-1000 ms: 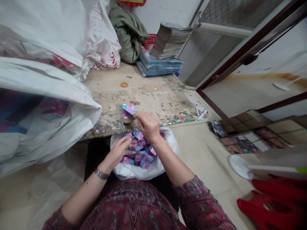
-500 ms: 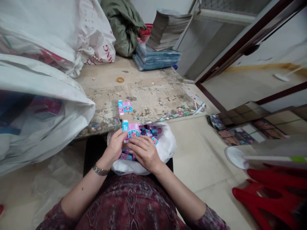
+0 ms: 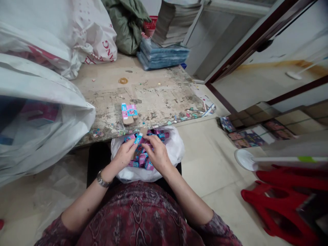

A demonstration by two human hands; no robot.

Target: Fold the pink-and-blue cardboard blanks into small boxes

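Note:
Over a white plastic bag [image 3: 176,145] in my lap, my left hand [image 3: 124,155] pinches a small pink and blue cardboard box [image 3: 138,138], seen on its narrow blue side. My right hand [image 3: 158,155] has its thumb and fingers bent at the box's right edge, by a brown inner flap; its exact fingertip contact is hard to make out. Several small folded boxes [image 3: 142,159] in the same colours fill the bag beneath my hands. At the table's near edge lies another box blank [image 3: 130,110], pink and blue with brown cardboard flaps.
The worn wooden table [image 3: 164,99] holds a tape ring [image 3: 123,80], a blue wrapped stack [image 3: 164,54] under a grey sheet stack [image 3: 175,24], and a green sack [image 3: 125,27]. Large white bags [image 3: 46,89] crowd the left. Red stools [image 3: 276,201] stand at right.
The box in my hands has turned from its printed front to its narrow side and come nearer the bag. My right fingers have moved to its edge. The view has shifted slightly.

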